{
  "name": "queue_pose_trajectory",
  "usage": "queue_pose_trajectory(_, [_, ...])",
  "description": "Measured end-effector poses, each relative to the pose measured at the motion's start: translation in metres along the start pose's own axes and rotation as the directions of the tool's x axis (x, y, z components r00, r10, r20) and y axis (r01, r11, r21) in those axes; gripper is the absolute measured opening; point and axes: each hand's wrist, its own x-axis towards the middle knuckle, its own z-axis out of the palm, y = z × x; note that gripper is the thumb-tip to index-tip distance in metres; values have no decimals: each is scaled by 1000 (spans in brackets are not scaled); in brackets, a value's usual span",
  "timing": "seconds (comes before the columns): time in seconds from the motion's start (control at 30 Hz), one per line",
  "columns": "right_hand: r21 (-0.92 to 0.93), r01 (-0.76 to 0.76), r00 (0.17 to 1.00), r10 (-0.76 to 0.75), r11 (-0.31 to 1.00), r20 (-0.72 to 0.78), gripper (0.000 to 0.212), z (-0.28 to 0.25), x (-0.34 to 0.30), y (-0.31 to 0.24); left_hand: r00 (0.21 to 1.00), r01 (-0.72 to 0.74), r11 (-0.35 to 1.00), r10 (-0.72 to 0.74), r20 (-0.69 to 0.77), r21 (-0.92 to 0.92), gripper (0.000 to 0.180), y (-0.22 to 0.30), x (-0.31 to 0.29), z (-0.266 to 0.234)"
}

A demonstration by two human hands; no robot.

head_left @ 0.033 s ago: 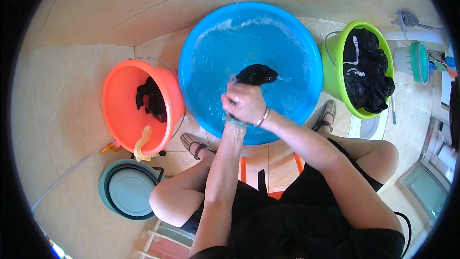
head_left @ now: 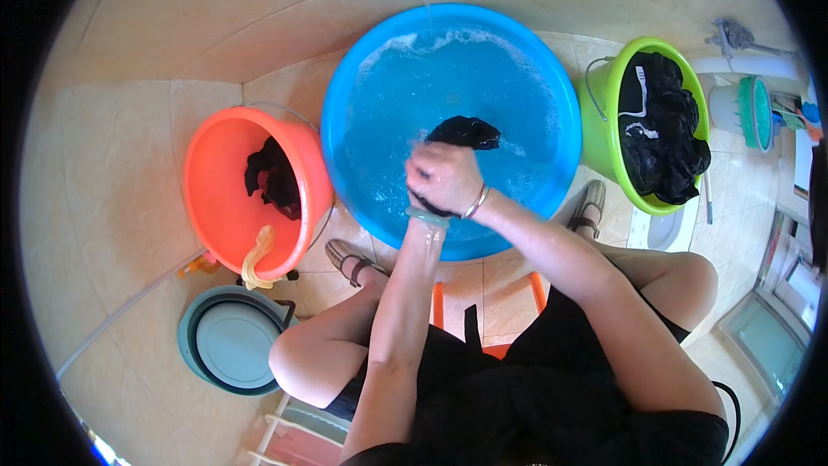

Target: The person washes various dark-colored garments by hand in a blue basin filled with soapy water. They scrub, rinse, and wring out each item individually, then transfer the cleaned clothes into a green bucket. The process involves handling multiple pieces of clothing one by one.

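Observation:
Over the big blue basin (head_left: 565, 181), both of my hands are closed around a wet black cloth (head_left: 466, 132). My right hand (head_left: 450, 174), with a silver bangle at its wrist, lies on top in a tight grip. Beneath it is my left hand (head_left: 412, 197), wearing a pale green bangle; its fingers are mostly hidden. One end of the cloth sticks out beyond the hands just above the water, and a dark strip shows between my wrists. Foamy water (head_left: 405, 60) fills the basin.
On the left leans an orange bucket (head_left: 207, 181) with dark cloth inside and a cream glove-like piece over its rim. A grey-green collapsible basin (head_left: 237, 345) lies below it. To the right stands a green bucket (head_left: 599, 134) full of black clothes. My feet flank the blue basin.
My hands have shifted slightly to the right and the visible end of the black cloth has changed shape a little. Both hands keep their hold.

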Motion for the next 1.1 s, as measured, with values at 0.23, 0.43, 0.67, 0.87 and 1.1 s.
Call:
queue_pose_trajectory(0.23, [-230, -377, 926, 368, 897, -86, 22, 1, -53, 130, 945, -9, 926, 132, -300, 378, 42, -10, -1, 39])
queue_pose_trajectory(0.43, [-433, -392, 833, 513, 812, 208, 69, -21, -99, 129, 837, 205, 570, 320, -445, 796, 58, 1, 1, 16])
queue_pose_trajectory(0.67, [-11, -899, 435, 898, 437, 68, 73, 28, -145, 188, 836, 504, 645, -197, -513, 574, 82, -17, 15, 24])
queue_pose_trajectory(0.87, [344, -575, 818, 527, 742, 231, 37, -35, -54, 55, 929, 355, 900, -369, 10, 253, 82, 14, 9, 37])
queue_pose_trajectory(1.1, [465, -316, 918, 142, 827, 371, 24, -90, -24, -21, 932, 360, 928, -352, -91, 95, 36, 17, -9, 62])
